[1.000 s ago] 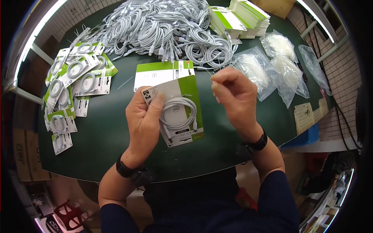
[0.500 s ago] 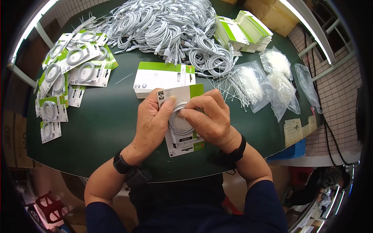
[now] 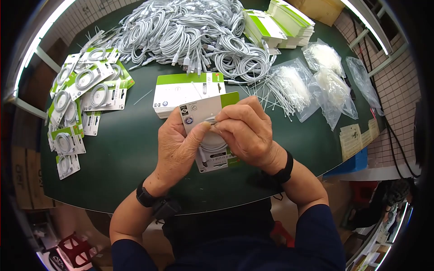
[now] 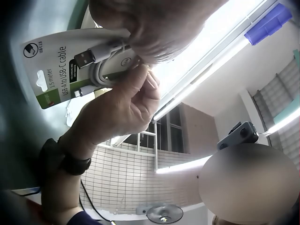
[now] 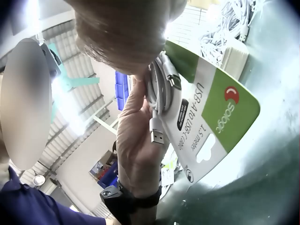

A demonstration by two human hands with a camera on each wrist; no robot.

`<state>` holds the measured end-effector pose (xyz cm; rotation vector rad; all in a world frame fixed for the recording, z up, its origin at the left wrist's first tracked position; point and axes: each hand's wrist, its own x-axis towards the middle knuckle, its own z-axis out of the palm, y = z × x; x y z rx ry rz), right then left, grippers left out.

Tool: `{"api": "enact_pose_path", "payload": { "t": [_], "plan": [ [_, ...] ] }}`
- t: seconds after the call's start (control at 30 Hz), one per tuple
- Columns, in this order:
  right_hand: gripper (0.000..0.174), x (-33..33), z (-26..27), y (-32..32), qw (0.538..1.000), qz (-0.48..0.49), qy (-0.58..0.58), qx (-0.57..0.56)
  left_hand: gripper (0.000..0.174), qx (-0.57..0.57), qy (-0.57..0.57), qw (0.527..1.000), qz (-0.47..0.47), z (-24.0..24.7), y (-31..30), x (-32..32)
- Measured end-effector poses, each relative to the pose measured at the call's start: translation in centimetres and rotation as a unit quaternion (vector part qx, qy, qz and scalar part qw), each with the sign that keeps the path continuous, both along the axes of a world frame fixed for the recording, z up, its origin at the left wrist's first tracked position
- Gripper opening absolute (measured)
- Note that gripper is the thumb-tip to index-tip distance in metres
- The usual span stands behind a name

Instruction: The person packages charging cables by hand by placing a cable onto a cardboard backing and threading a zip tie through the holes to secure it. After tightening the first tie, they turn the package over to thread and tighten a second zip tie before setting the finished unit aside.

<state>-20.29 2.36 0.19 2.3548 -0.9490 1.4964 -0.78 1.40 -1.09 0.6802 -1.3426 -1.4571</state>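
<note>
My left hand [image 3: 174, 147] grips the left edge of a white and green packaging card [image 3: 203, 108], its thumb at the top of a coiled white USB cable [image 3: 212, 147]. My right hand [image 3: 248, 133] pinches at that same spot, thumb and fingertips meeting the left thumb. I cannot tell whether a tie or the cable lies in that pinch. In the right wrist view a USB-C plug [image 5: 175, 80] and a USB-A plug [image 5: 157, 136] stick out from the coil against the card. Just beyond the held card lies a stack of cards [image 3: 181, 92].
A large heap of white cables [image 3: 167, 36] covers the back of the green table. Carded cables [image 3: 97, 92] overlap on the left. More card stacks [image 3: 291, 27] stand at the back right, before bags of white ties [image 3: 289, 86] and loose ties [image 3: 271, 92].
My right hand, apart from the card a second ago, has come left onto the coil and pinches there. The card has shifted slightly right, and my left thumb now meets the right fingertips.
</note>
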Motion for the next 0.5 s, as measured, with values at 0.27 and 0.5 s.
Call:
{"api": "enact_pose_path", "payload": {
  "t": [0.27,0.5],
  "plan": [
    [0.027,0.1,0.3,1.3,0.999,0.049,-0.008,-0.002,0.034,0.007,0.027,0.999,0.017,0.2,-0.5,0.4],
    [0.024,0.7,0.0,1.7,0.987,0.149,-0.028,0.056,0.032,0.016,0.046,0.998,0.029,0.1,-0.6,0.3]
  ]
}}
